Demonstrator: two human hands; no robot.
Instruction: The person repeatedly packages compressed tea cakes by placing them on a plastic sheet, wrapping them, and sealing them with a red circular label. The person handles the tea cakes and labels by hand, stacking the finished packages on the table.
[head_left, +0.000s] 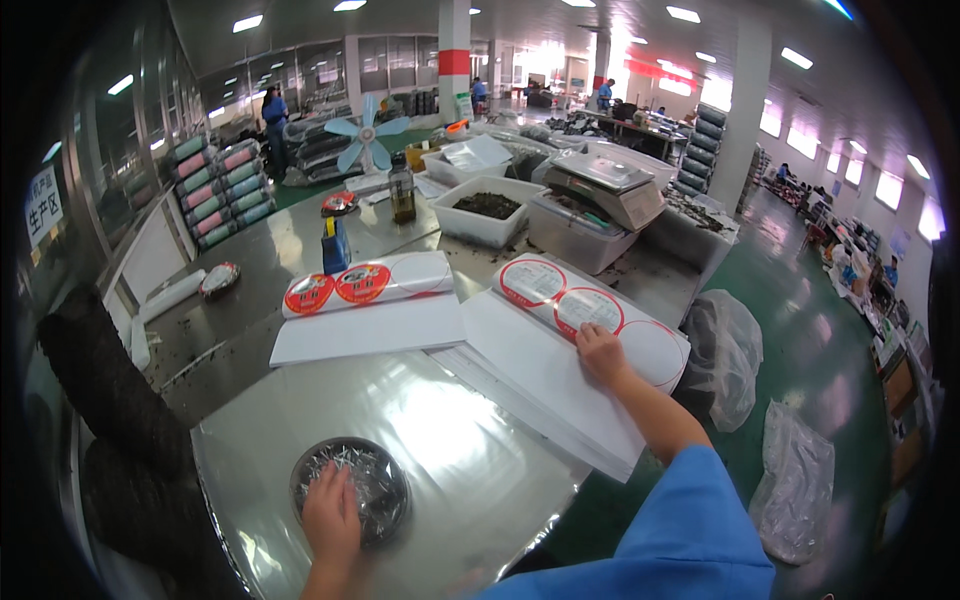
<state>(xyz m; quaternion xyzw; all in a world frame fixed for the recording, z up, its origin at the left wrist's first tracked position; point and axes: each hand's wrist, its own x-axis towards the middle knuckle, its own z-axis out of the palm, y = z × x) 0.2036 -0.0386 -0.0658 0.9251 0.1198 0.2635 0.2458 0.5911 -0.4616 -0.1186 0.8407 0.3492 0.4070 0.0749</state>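
On the shiny metal tabletop (450, 465) before me lies a round dark package in crinkled clear film (382, 495). My left hand (334, 510) rests on its left part, palm down with the fingers stretched out; its thumb is hidden. My right hand (604, 356) is at the lower edge of a red-rimmed round label (590, 311), fingertips bunched on that edge. This label belongs to a curled label sheet (660, 345) on the right stack of white paper (525, 360). A second stack at left bears a sheet of red picture labels (363, 283).
Behind the stacks are a blue tape dispenser (335, 246), a glass bottle (403, 195), a white tub of dark leaves (487, 214) and a weighing scale (600, 184) on a plastic bin. Finished-looking wrapped packages (220, 279) lie left. A fan (367, 135) and distant workers are beyond.
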